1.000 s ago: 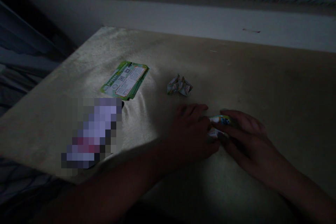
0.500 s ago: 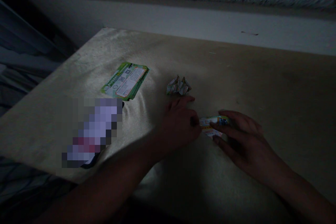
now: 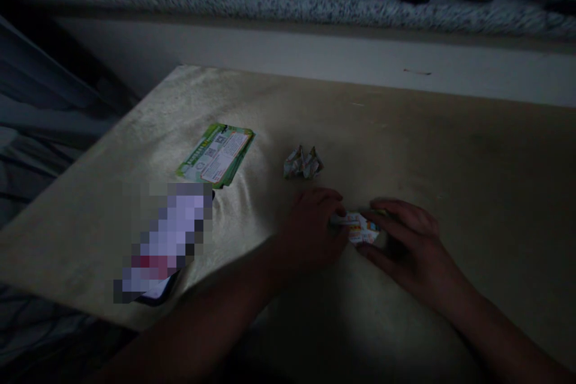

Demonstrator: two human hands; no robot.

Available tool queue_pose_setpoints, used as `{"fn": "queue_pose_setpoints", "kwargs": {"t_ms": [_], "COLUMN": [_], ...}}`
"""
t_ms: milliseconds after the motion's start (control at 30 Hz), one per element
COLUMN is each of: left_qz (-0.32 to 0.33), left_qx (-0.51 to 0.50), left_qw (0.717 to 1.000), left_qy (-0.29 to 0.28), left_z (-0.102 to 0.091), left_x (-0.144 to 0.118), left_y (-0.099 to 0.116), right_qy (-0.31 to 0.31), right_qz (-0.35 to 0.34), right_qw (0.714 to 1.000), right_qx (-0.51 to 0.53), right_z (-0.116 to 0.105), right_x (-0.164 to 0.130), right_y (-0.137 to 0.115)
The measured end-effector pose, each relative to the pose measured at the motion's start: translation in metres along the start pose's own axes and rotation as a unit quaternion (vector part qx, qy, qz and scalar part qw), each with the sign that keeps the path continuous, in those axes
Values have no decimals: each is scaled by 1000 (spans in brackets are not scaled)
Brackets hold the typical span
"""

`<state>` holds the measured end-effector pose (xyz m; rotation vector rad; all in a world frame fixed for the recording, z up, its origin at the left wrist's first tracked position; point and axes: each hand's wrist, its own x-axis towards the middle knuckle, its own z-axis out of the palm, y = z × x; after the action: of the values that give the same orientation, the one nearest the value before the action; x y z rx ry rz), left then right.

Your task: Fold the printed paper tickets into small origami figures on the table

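Head view, dim light. Table (image 3: 450,150), pale wood, fills most of the frame. Both hands meet near its front edge, right of centre.

Left hand (image 3: 310,225): fingers curled, tips pinching the left end of a small folded paper (image 3: 357,227). Right hand (image 3: 405,240): fingers loosely bent, tips pressed on the paper's right end and top. Paper lies flat on the table between the two hands, printed side up, colours hard to read in the dark.

Just behind the paper, toward the table's far edge: a finished folded piece (image 3: 303,162), crumpled-looking, standing free, touched by neither hand.

Left of that piece: a green card stack (image 3: 216,153), lying flat. Nearer the table's front-left edge: a phone (image 3: 164,240), screen lit, blurred out.

Beyond the table: a speckled ledge (image 3: 315,6) with bottles and packets, too dark to tell apart.
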<state>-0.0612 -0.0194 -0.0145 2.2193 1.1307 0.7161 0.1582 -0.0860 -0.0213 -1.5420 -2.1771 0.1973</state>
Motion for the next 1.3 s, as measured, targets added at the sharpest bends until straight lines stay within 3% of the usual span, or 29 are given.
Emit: {"fn": "queue_pose_setpoints", "kwargs": {"t_ms": [233,433,600,767,833,933,1067,1167,1300], "left_qz": [33,3,-13,27,32,-57,-177,-178,-180], "left_qx": [18,2,-20,-42,-58,-107,-213,-275,-312], "left_qw": [998,997,995,993,986,985,958,944,932], "left_qy": [-52,-74,-99,-107,-153,-127,-70,-48,-50], "left_z": [2,-2,-4,-2,-2,-4,-5,-3,1], "left_x": [-2,-1,0,3,5,8,8,6,5], "left_y": [2,3,2,5,8,14,17,13,7], "right_qy": [24,54,54,63,67,61,42,0,10], "right_qz": [15,68,99,110,122,154,224,266,286], "right_qw": [999,987,978,966,960,948,921,884,850], "right_qx": [21,138,173,223,244,272,317,385,442], "right_z": [5,7,0,-1,1,2,-2,-7,-7], "right_x": [8,6,7,7,5,3,9,17,27], "right_y": [2,-6,-11,-13,-15,-17,-18,-19,-26]}}
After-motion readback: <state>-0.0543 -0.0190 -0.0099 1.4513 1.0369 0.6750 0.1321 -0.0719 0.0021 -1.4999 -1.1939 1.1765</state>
